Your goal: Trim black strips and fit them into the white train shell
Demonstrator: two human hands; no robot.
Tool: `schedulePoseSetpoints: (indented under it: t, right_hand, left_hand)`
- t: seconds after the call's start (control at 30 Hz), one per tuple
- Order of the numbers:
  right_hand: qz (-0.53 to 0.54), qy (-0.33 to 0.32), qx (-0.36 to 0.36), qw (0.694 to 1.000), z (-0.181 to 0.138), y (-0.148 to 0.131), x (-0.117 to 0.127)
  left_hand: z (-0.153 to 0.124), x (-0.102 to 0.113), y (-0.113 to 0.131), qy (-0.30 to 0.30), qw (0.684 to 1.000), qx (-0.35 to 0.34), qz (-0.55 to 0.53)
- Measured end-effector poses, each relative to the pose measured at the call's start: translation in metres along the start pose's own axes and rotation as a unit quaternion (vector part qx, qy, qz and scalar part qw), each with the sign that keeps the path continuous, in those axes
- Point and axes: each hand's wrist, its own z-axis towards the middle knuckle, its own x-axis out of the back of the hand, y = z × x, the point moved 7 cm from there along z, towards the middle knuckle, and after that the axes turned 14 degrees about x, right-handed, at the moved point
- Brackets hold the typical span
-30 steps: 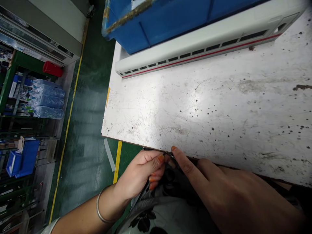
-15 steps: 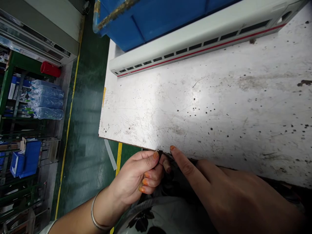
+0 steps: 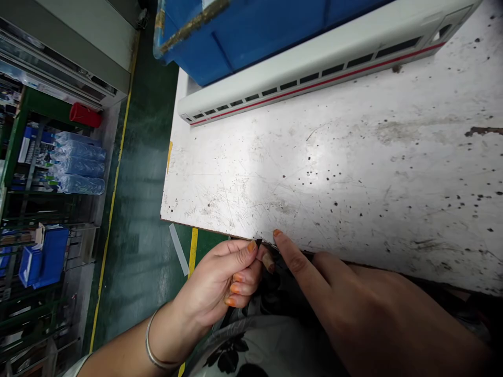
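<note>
Left hand (image 3: 220, 283) closed in a pinch, thumb against forefinger, at the near edge of the worktop (image 3: 236, 173); a small dark piece (image 3: 258, 242) shows between the tips, mostly covered. Its long axis: too little visible to tell. Contact between piece and worktop edge: likewise unclear.

Right hand (image 3: 365, 314): forefinger extended, tip at the same edge, just right of the piece and apart from the left thumb. Remaining fingers fold down out of sight below the edge; cannot tell whether they grip anything. Left hand is the nearer to the piece, being the one that holds it.

Beyond both hands, well apart, a white train-car shell (image 3: 294, 65) lies lengthwise across the worktop, right end farther away, alongside a blue bin (image 3: 267, 36).
</note>
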Motion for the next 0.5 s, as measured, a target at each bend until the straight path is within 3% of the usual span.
schedulePoseSetpoints:
  t: [0.37,0.5]
  right_hand:
    - [0.005,-0.02,0.039,0.999,0.003,-0.0016,0.0006]
    - [-0.023,0.034,0.023,0.999,0.0066,0.0011,0.0075]
  left_hand:
    - [-0.0026,-0.0012,0.0006,0.023,0.999,-0.019,0.038]
    - [-0.0014,-0.0004,0.0014,0.035,0.998,-0.024,0.047]
